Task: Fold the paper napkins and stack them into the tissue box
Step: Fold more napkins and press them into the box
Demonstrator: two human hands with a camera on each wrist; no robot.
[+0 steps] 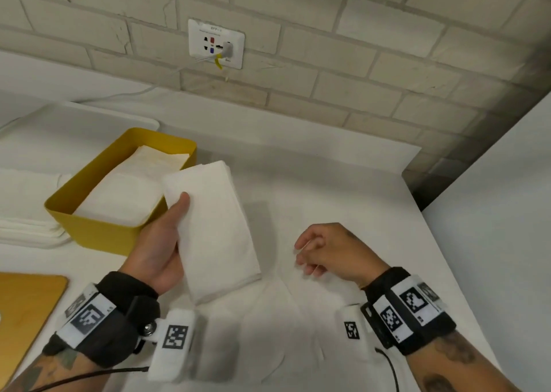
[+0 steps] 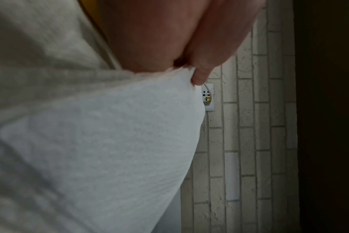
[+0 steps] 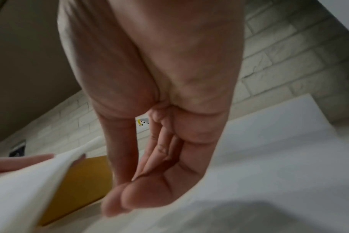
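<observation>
The person's left hand [image 1: 161, 242] holds a folded white napkin [image 1: 213, 227] lifted off the bench [image 1: 343, 183], thumb laid along its top face and the other fingers tucked under it out of sight. The napkin is a long rectangle of several layers, its far end level with the near right corner of the yellow tissue box [image 1: 104, 233] and just beside the box's rim, not yet over the opening. In the left wrist view the napkin [image 2: 102, 149] fills most of the picture, with a fingertip [image 2: 199, 78] pressed against its edge.

The tissue box stands to the left on the bench, open at the top, with folded napkins [image 1: 119, 198] already lying flat inside. A low pile of unfolded napkins [image 1: 26, 227] sits to the left of the box, touching or nearly touching its side; I cannot tell which.

The right hand [image 1: 325, 251] hovers over the bench to the right of the napkin, well apart from it, its fingers loosely curled and holding nothing. The right wrist view shows those fingers [image 3: 149, 189] hanging relaxed above the white surface.

A wooden board [image 1: 26, 305] lies at the near left edge. On the brick wall [image 1: 387, 64] behind, a wall socket [image 1: 216, 43] has a plug in it.
</observation>
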